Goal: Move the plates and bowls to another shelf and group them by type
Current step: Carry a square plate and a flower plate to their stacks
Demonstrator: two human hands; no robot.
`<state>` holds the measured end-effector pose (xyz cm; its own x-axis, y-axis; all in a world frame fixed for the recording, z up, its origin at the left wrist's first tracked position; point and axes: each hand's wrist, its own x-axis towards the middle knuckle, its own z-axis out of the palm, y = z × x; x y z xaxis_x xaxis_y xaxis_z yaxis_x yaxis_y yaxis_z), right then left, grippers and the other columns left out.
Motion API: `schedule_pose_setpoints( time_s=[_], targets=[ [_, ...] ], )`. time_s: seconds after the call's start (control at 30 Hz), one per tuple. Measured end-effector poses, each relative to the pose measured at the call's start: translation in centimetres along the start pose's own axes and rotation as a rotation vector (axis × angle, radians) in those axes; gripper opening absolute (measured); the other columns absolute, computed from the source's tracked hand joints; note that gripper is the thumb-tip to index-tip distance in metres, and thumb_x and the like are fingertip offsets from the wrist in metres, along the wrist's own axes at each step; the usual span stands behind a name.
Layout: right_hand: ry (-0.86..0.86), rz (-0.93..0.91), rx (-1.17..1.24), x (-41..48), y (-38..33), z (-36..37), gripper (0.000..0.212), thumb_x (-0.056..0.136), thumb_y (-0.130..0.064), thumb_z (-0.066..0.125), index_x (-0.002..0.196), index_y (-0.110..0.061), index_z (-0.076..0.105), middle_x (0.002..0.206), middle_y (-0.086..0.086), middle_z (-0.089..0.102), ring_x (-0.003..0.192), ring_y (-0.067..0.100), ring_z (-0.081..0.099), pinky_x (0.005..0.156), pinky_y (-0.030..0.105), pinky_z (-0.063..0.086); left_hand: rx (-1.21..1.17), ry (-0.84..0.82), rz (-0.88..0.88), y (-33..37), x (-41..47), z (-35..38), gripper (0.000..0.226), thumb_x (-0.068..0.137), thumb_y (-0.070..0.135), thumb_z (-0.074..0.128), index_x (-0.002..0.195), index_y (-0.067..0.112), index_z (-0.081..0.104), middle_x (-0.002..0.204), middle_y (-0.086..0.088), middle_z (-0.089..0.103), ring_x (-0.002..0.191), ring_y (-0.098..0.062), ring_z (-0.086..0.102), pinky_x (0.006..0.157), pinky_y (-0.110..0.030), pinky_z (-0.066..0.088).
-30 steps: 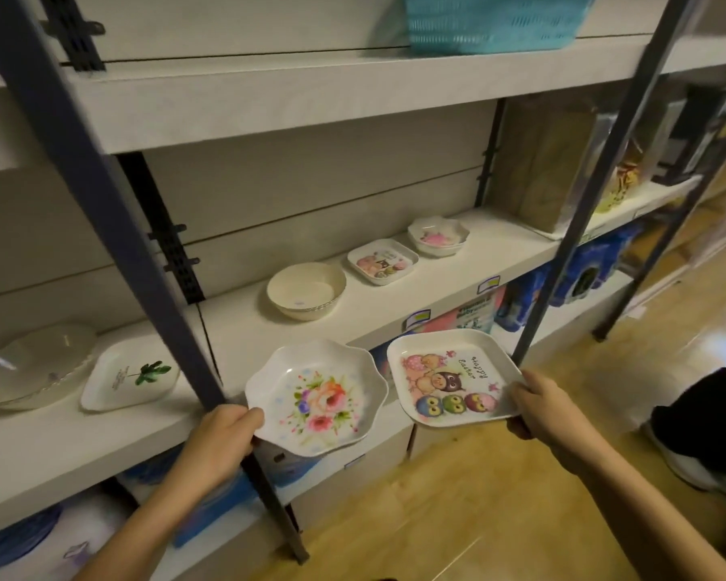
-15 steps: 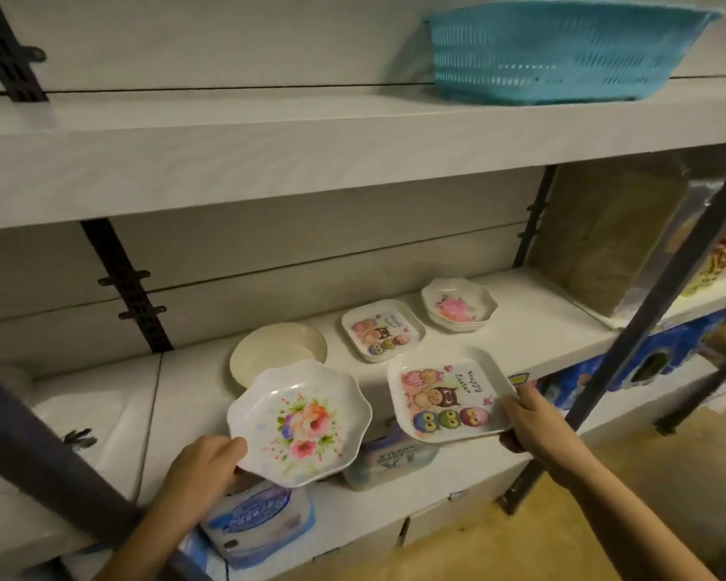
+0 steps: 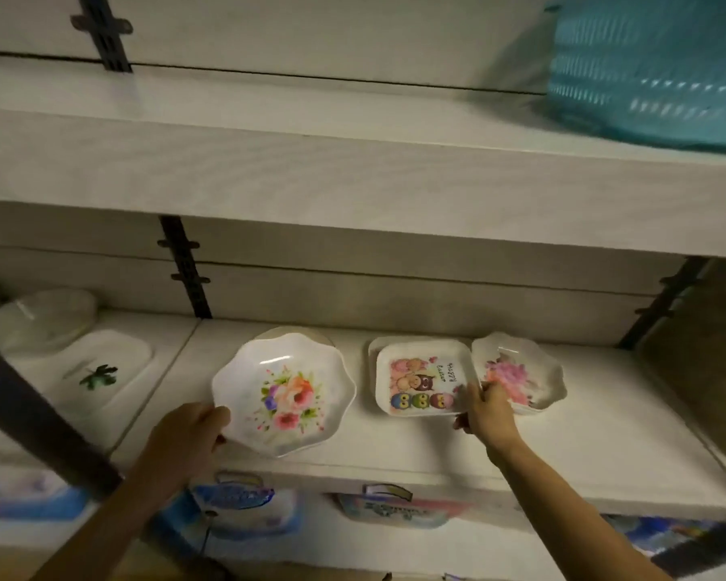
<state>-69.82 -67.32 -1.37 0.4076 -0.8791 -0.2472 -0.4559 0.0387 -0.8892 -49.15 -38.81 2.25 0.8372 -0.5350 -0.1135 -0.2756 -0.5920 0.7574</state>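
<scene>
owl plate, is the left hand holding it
No, the right hand grips the owl plate; the left hand holds the big flower plate.

Printed in dark, handwritten-style letters on the square plate (image 3: pixel 424 381): "Happy Easter", in two short lines turned sideways near the right edge, above the row of cartoon owls, slightly smeared by blur.

On the blue-and-white pack (image 3: pixel 237 505) below the shelf (image 3: pixel 520 475): a blue logo band with lettering, too blurred to read.

On the pink-and-blue pack (image 3: pixel 395 513) just beside it: large printed letters, also illegible.

Stuck to the shelf's front edge above those packs: small tags (image 3: pixel 388 491), print too small and blurred to make out.
</scene>
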Motion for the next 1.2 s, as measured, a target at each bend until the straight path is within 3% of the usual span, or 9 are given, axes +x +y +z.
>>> schedule_pose_setpoints(
  time_s=[0.07,0.2,0.3,0.37,0.5,0.6,0.73,1.03,1.2],
  targets=[
    [-0.021,0.014,0.006,2.3,0.3,0.6,0.032,0.097,-0.02,0.044,0.106,0.009,0.053,0.093,0.026,0.067,0.043,0.015,0.058,0.039,0.025,0.042,0.054,0.022,0.0,1.1,-0.8,0.2,0.032,0.091,0.011,0.05,0.063,0.026,0.044,0.071,0.006,0.052,0.068,-0.014,0.048,0.064,-0.021,0.04],
    [-0.019,0.052,-0.008,3.9,-0.4,1.7,0.027,0.097,-0.019,0.044,0.105,0.007,0.045,0.097,0.017,0.062,0.057,0.021,0.057,0.042,0.026,0.042,0.125,0.068,-0.151,3.0,-2.1,0.0,0.028,0.094,0.021,0.043,0.07,0.028,0.031,0.107,0.0,0.053,0.103,-0.013,0.051,0.082,-0.018,0.035],
    [-0.02,0.061,-0.035,4.3,-0.8,2.3,0.016,0.098,-0.018,0.042,0.099,-0.003,0.036,0.095,0.013,0.053,0.074,0.027,0.058,0.052,0.032,0.049,0.043,0.079,-0.158,3.3,-1.9,0.1,0.032,0.093,0.013,0.046,0.061,0.017,0.047,0.07,-0.003,0.055,0.072,-0.023,0.052,0.079,-0.037,0.042],
    [-0.032,0.057,-0.055,4.6,-0.8,2.5,0.015,0.097,-0.018,0.042,0.099,-0.005,0.035,0.098,0.014,0.052,0.084,0.03,0.057,0.064,0.04,0.053,0.0,0.081,-0.182,3.2,-1.5,0.2,0.033,0.09,0.014,0.05,0.057,0.011,0.049,0.061,-0.005,0.053,0.063,-0.022,0.049,0.069,-0.035,0.039],
    [-0.064,0.077,-0.143,5.2,-1.0,2.6,0.018,0.094,-0.014,0.05,0.101,-0.005,0.037,0.102,0.015,0.053,0.091,0.033,0.059,0.078,0.047,0.055,-0.055,0.067,-0.18,3.2,-1.2,0.5,0.031,0.087,0.017,0.053,0.058,0.006,0.051,0.06,-0.007,0.056,0.063,-0.022,0.051,0.061,-0.029,0.036],
    [-0.068,0.081,-0.303,6.1,-0.5,2.7,0.037,0.087,-0.017,0.061,0.114,0.001,0.044,0.114,0.021,0.059,0.1,0.04,0.062,0.088,0.052,0.052,-0.067,0.071,-0.169,3.2,-0.9,0.7,0.03,0.087,0.017,0.053,0.06,0.006,0.052,0.061,-0.007,0.056,0.064,-0.021,0.051,0.061,-0.028,0.037],
    [-0.111,0.06,-0.521,5.7,-1.2,2.4,0.047,0.088,-0.021,0.06,0.126,0.002,0.043,0.125,0.023,0.047,0.11,0.039,0.055,0.095,0.044,0.047,-0.067,0.046,-0.15,3.5,-0.5,0.9,0.029,0.085,0.019,0.055,0.057,0.011,0.05,0.061,-0.004,0.054,0.062,-0.018,0.048,0.06,-0.026,0.036],
    [-0.201,-0.163,-0.767,3.7,-2.0,0.3,0.039,0.095,-0.022,0.045,0.129,-0.004,0.047,0.132,0.018,0.044,0.114,0.034,0.054,0.094,0.039,0.046,-0.017,-0.083,-0.092,4.7,0.7,2.5,0.025,0.083,0.024,0.052,0.061,0.011,0.051,0.067,-0.008,0.056,0.069,-0.024,0.052,0.063,-0.028,0.037],
    [-0.279,-0.284,-0.886,1.4,-2.4,-3.9,0.034,0.095,-0.03,0.045,0.125,-0.018,0.056,0.124,0.004,0.062,0.109,0.023,0.06,0.092,0.035,0.051,-0.075,-0.119,-0.05,6.3,1.5,5.1,0.032,0.063,0.035,0.041,0.063,0.006,0.055,0.067,-0.012,0.057,0.069,-0.026,0.052,0.066,-0.03,0.038]
  ],
)
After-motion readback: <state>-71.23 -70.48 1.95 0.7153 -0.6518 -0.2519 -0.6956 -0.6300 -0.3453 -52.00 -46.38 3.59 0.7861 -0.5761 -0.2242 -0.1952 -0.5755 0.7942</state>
